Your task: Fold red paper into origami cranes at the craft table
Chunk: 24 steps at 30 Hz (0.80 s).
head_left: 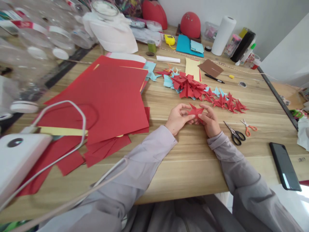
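Note:
Between my two hands is a small red folded paper piece (pixel 195 111) with pointed tips, like an origami crane. My left hand (pixel 178 118) pinches its left side, thumb in front. On its other side my right hand (pixel 210 120) grips it with thumb and fingers. Just beyond lies a pile of red origami cranes (pixel 189 87), with light blue ones mixed in. A row of smaller red cranes (pixel 229 102) runs off to the right of the pile.
Red paper sheets (pixel 116 100) spread at left, near a white power bank (pixel 23 161) with a cable. Black scissors (pixel 235 133), orange scissors (pixel 248 127) and a phone (pixel 285 166) lie at right. Plastic bottles (pixel 58 38) crowd the far left; a white roll (pixel 223 35) stands at back.

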Tool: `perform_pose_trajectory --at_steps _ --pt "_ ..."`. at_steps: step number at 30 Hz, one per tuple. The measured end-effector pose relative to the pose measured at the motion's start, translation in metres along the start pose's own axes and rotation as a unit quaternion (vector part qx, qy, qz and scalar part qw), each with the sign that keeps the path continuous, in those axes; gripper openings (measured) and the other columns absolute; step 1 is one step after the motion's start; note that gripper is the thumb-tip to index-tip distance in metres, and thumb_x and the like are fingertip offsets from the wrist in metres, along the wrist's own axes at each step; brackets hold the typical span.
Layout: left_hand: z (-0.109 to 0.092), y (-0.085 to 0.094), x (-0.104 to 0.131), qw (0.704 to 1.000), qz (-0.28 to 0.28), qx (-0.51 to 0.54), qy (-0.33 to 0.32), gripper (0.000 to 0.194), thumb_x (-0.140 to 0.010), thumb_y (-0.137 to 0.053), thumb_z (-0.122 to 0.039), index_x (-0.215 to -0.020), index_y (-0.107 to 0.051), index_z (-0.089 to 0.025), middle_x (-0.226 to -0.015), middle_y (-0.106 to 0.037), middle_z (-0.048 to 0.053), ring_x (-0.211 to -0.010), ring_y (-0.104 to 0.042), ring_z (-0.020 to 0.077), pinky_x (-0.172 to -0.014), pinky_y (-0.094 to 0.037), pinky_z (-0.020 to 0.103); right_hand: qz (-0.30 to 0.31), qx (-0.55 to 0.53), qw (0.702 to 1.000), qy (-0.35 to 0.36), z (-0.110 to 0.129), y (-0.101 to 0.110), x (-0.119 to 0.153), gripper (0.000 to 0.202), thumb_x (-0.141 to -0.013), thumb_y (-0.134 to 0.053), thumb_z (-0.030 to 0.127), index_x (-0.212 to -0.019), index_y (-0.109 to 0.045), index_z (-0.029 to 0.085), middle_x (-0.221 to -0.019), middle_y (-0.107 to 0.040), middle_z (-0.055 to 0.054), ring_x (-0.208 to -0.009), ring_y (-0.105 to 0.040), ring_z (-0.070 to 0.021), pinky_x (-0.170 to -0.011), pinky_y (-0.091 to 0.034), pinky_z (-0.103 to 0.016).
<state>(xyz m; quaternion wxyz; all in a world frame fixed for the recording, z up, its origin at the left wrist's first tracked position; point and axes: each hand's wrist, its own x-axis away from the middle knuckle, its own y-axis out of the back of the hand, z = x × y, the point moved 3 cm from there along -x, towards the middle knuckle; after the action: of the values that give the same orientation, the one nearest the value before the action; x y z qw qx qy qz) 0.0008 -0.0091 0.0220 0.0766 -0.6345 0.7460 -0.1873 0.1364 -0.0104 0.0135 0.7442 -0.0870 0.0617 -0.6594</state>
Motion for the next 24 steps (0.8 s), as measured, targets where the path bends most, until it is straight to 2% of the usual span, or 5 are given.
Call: perform_pose_trajectory --at_steps 6,10,16,21,24 --pt "-0.0014 0.0 0.0007 1.0 -0.01 -0.008 0.0 0.044 -0.056 -0.079 -0.016 -0.087 -0.048 -0.015 -0.052 -0.06 -0.005 -0.042 -0.056 0.0096 -0.046 -0.045 0.021 0.015 0.035 0.999 0.024 0.0002 -0.0006 0.0006 0.057 -0.062 -0.076 0.029 -0.11 -0.046 0.023 -0.066 -0.066 0.006 -0.052 -0.059 -0.0112 -0.055 -0.049 -0.028" --pt "-0.0006 0.0009 0.0001 1.0 0.003 -0.002 0.005 0.044 -0.056 -0.078 -0.015 -0.088 -0.048 -0.015 -0.053 -0.062 -0.003 -0.043 -0.057 0.0099 -0.047 -0.045 0.021 0.019 0.041 0.999 0.03 0.0009 0.0002 0.0007 0.058 -0.062 -0.076 0.03 -0.111 -0.047 0.023 -0.063 -0.064 0.006 -0.052 -0.059 -0.0113 -0.054 -0.049 -0.026" --pt "0.0013 0.0033 -0.0015 0.999 0.039 0.011 0.003 0.043 -0.057 -0.078 -0.016 -0.087 -0.047 -0.015 -0.057 -0.065 -0.001 -0.041 -0.056 0.0097 -0.044 -0.044 0.02 0.012 0.028 1.0 0.0 0.001 0.0032 0.0011 0.064 -0.059 -0.078 0.028 -0.115 -0.049 0.021 -0.06 -0.064 0.006 -0.048 -0.059 -0.0112 -0.048 -0.045 -0.023" --pt "0.002 0.0046 -0.0027 0.995 0.076 0.049 0.033 0.047 -0.056 -0.079 -0.018 -0.093 -0.05 -0.013 -0.06 -0.066 0.001 -0.044 -0.058 0.0105 -0.044 -0.044 0.02 0.01 -0.008 1.0 -0.028 0.0034 0.0027 0.0021 0.065 -0.058 -0.078 0.025 -0.116 -0.049 0.02 -0.063 -0.068 0.004 -0.046 -0.058 -0.0106 -0.047 -0.044 -0.023" --pt "0.0015 0.0036 -0.0026 0.993 0.075 0.073 0.047 0.045 -0.057 -0.079 -0.018 -0.092 -0.051 -0.013 -0.061 -0.066 0.001 -0.046 -0.059 0.0107 -0.045 -0.046 0.02 0.003 -0.031 0.999 -0.029 0.0043 0.0011 0.0019 0.065 -0.059 -0.076 0.024 -0.117 -0.047 0.02 -0.06 -0.066 0.005 -0.048 -0.059 -0.0114 -0.049 -0.045 -0.024"
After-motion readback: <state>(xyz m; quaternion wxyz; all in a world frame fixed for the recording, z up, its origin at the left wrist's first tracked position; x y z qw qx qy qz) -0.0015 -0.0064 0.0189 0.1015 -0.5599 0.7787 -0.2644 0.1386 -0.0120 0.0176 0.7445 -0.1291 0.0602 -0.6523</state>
